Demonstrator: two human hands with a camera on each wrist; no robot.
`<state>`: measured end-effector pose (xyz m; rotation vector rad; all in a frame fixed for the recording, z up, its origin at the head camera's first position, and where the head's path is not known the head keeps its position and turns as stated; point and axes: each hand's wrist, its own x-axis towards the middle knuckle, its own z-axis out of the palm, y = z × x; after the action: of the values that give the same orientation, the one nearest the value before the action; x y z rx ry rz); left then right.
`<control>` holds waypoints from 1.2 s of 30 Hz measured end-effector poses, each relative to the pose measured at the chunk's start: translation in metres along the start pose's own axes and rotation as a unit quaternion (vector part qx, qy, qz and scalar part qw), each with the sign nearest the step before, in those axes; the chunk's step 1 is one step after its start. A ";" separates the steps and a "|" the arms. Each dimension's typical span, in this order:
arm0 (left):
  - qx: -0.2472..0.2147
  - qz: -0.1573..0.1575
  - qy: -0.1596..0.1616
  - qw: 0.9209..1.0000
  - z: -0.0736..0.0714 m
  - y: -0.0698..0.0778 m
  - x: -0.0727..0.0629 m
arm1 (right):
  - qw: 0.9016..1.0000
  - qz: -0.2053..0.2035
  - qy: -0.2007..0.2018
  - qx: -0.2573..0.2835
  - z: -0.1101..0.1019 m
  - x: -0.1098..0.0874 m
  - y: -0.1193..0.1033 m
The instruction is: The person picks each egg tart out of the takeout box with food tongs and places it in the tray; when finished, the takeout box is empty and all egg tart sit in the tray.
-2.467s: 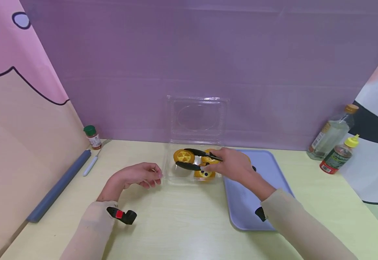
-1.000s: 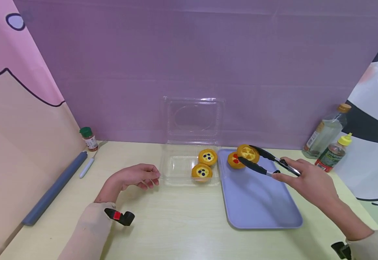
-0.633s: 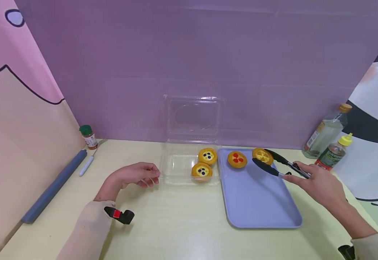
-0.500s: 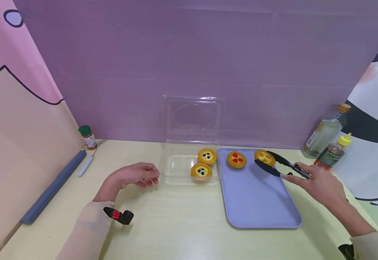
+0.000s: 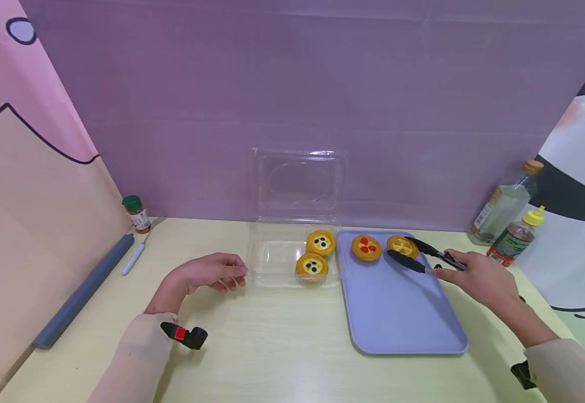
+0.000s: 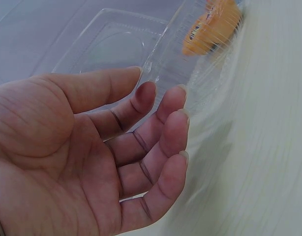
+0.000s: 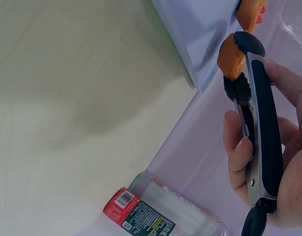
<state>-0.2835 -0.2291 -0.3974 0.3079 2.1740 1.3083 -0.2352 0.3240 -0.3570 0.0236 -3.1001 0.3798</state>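
Observation:
My right hand [image 5: 486,280] grips a pair of black-tipped tongs [image 7: 261,123]. Between the tong tips is a tart with yellow fruit pieces [image 5: 402,246], at the far edge of the lilac tray [image 5: 405,319]. Left of it on the tray lies a tart with red pieces [image 5: 366,247]. Two tarts with dark blue dots, one behind [image 5: 321,243] and one in front [image 5: 312,264], sit in the right half of a clear hinged plastic container [image 5: 277,252], its lid raised. Beside the container's left wall, my left hand [image 6: 102,142] holds nothing, fingers loosely bent.
A glass bottle with a cork-coloured cap [image 5: 506,201] and a yellow-capped squeeze bottle [image 5: 516,238] stand at the back right. Far left are a green-capped jar [image 5: 136,214], a fork-like tool with a pale handle [image 5: 133,258] and a blue-grey roll [image 5: 86,291].
The right hand has carried the yellow-fruit tart with the tongs from the container to the tray's far right, then slightly back left beside the red-topped tart. My left hand has stayed put.

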 end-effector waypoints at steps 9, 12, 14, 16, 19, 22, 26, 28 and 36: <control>0.004 0.002 -0.004 1.000 -0.001 0.003 0.000 | 1.000 0.002 -0.009 -0.004 -0.001 0.006 0.001; 0.007 0.004 -0.006 1.000 -0.001 0.002 0.000 | 1.000 0.004 -0.010 -0.005 0.000 0.007 0.001; 0.005 0.001 -0.003 1.000 -0.001 0.002 0.000 | 1.000 0.005 -0.012 -0.005 0.000 0.008 0.001; 0.005 0.002 -0.002 1.000 -0.001 0.002 0.000 | 1.000 0.007 -0.013 -0.006 0.000 0.009 0.001; 0.003 -0.001 -0.001 1.000 0.000 0.003 0.000 | 1.000 0.009 -0.016 -0.006 0.001 0.010 0.000; 0.005 0.000 -0.003 1.000 0.000 0.003 0.000 | 1.000 0.008 -0.016 -0.005 0.001 0.011 0.000; 0.007 0.003 -0.005 1.000 0.000 0.003 0.000 | 1.000 0.007 -0.018 -0.004 0.001 0.012 0.000; 0.004 0.001 -0.004 1.000 0.000 0.002 0.000 | 1.000 0.007 -0.019 -0.003 0.001 0.012 0.001; 0.000 -0.001 0.000 1.000 0.001 0.001 0.000 | 1.000 0.012 -0.024 -0.004 0.001 0.012 0.001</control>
<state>-0.2832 -0.2280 -0.3969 0.3052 2.1742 1.3074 -0.2474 0.3247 -0.3579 -0.0038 -3.1508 0.3743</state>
